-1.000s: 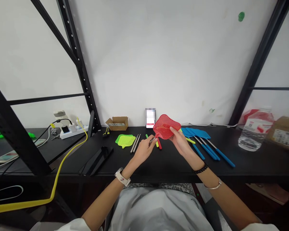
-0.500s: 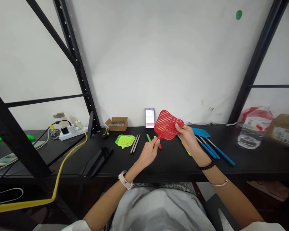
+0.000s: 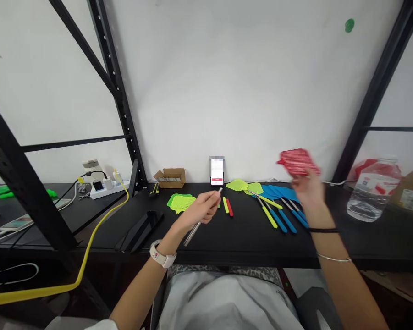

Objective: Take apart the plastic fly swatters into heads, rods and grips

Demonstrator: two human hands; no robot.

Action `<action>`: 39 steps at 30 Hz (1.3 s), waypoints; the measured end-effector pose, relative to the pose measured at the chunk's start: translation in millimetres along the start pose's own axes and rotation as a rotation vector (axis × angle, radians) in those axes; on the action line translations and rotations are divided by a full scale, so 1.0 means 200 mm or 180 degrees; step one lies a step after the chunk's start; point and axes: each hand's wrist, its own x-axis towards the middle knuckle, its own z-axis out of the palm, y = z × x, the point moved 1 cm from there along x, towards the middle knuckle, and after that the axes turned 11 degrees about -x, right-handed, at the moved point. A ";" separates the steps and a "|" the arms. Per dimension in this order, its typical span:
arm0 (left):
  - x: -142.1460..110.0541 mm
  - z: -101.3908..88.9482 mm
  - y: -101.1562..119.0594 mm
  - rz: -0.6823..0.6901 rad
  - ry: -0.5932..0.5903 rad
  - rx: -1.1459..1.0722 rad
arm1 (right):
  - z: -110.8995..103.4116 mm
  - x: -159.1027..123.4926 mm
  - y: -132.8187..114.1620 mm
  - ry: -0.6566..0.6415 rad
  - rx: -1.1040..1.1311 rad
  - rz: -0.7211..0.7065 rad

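In front of the phone [image 3: 217, 170], the left hand [image 3: 201, 208]'s grip is wrapped round a slanted rod [image 3: 192, 234]. Right of the phone, the right hand [image 3: 308, 191] clasps the red mesh head [image 3: 300, 161], stub [image 3: 281, 162] leftward.

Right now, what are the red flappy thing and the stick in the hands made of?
The red swatter head looks like plastic, from its even, bright colour; it is too blurred to tell matte from glossy. The rod seems to be smooth metal, perhaps steel, from its silvery shine.
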 end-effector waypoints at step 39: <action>0.22 -0.47 -0.29 -0.0025 0.1263 -0.0051 | 0.69 -0.74 0.65 -0.3253 -0.1175 0.2590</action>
